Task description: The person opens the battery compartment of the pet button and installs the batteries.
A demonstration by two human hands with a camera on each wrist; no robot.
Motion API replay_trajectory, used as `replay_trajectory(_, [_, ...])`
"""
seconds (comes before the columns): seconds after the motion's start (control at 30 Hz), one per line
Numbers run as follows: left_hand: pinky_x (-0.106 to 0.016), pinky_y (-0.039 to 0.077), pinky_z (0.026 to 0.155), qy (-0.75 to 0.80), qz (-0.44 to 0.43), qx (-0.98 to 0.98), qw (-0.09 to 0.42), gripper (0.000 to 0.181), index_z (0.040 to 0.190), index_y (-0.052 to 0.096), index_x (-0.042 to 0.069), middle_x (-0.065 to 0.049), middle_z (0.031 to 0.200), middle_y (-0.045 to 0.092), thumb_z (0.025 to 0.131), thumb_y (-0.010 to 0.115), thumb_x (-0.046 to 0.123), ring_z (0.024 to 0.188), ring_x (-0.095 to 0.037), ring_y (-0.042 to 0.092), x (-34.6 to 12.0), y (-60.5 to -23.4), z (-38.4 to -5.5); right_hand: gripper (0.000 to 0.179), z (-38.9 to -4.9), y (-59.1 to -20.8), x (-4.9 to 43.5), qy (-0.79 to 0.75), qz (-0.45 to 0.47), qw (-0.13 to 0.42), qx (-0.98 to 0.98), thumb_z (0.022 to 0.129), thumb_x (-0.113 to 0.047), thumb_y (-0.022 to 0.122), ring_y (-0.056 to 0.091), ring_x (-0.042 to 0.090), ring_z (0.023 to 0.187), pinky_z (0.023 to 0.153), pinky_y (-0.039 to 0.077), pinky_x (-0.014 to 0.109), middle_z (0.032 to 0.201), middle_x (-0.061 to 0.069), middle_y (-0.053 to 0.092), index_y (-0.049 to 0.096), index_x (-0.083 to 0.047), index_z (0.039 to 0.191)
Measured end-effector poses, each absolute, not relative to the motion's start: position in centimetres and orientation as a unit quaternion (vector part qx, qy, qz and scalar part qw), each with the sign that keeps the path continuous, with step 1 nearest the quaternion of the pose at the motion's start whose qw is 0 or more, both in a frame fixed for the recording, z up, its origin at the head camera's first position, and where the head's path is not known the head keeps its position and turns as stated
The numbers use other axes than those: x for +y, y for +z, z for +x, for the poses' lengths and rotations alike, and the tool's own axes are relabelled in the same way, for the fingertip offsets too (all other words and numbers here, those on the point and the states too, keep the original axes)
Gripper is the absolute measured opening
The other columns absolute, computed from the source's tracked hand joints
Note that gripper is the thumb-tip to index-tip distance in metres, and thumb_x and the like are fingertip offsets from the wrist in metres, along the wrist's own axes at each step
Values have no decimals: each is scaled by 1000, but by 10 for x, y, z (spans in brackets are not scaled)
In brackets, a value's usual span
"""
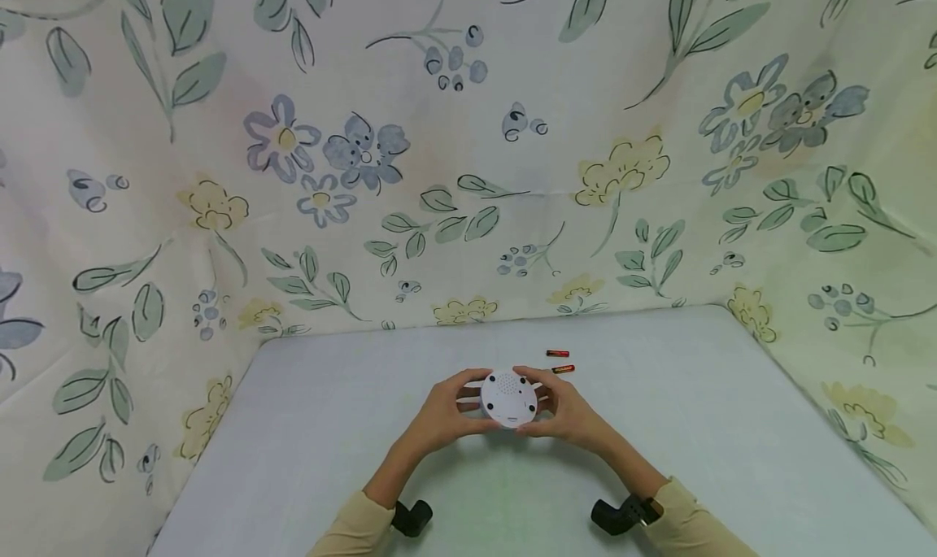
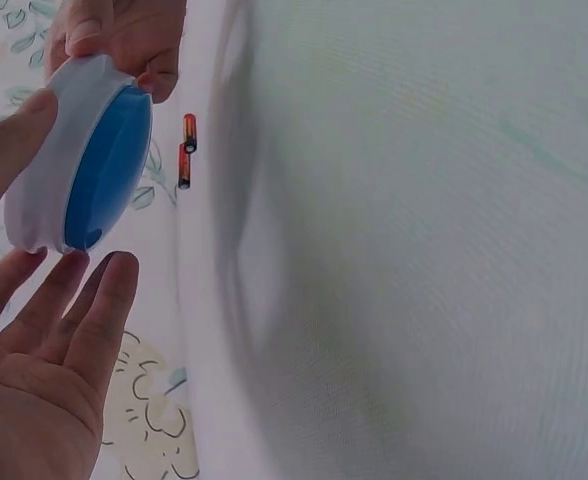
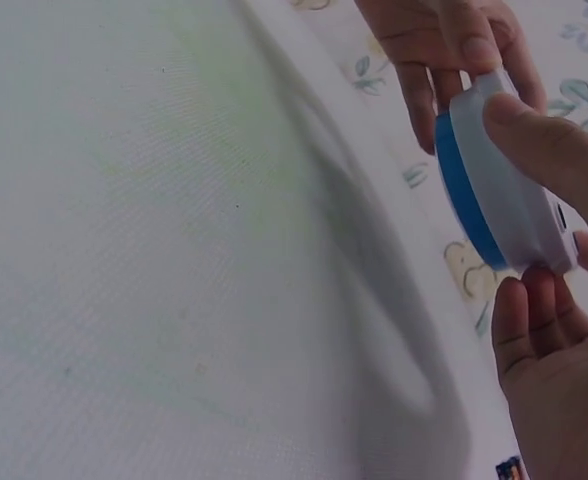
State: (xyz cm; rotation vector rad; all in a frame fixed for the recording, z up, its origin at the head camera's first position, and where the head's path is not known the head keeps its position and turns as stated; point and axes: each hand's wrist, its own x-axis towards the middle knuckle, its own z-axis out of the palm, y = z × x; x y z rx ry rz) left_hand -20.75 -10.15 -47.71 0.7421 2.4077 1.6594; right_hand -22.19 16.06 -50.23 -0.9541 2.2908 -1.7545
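Observation:
Both hands hold a round white device (image 1: 508,398) by its rim, above the table. Its white side, with small speaker holes and several dark round feet, faces the head camera. The left wrist view shows a blue face (image 2: 112,170) on its other side. My left hand (image 1: 450,411) pinches the left edge between thumb and fingers. On the opposite edge, my right hand (image 1: 574,411) grips it in the same way. Two red-and-black batteries, one farther back (image 1: 558,353) and one nearer (image 1: 564,369), lie on the table just beyond the right hand.
A pale cloth covers the table (image 1: 329,427). Behind and beside it hangs a floral curtain (image 1: 454,150). Dark wrist-worn cameras sit on the left wrist (image 1: 413,518) and the right wrist (image 1: 618,515).

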Motion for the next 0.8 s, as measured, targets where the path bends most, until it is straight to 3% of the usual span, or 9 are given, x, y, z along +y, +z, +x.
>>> replay_trajectory(0.37, [-40, 54, 93, 548, 245, 797, 66, 75, 145, 54, 11, -9, 142, 56, 79, 90, 13, 117, -29, 63, -105, -480, -210, 90, -223, -498, 159, -561, -312, 59, 764, 76, 5, 87, 55, 40, 103, 81, 56, 42, 140, 21, 50, 39, 2, 152])
replay_trajectory(0.8, [-47, 54, 93, 560, 246, 789, 65, 72, 143, 55, 7, -16, 140, 56, 80, 89, 11, 117, -37, 62, -107, -482, -213, 79, -208, -469, 153, -573, -287, 52, 766, 79, 0, 87, 56, 39, 98, 84, 56, 44, 131, 23, 55, 47, 6, 146])
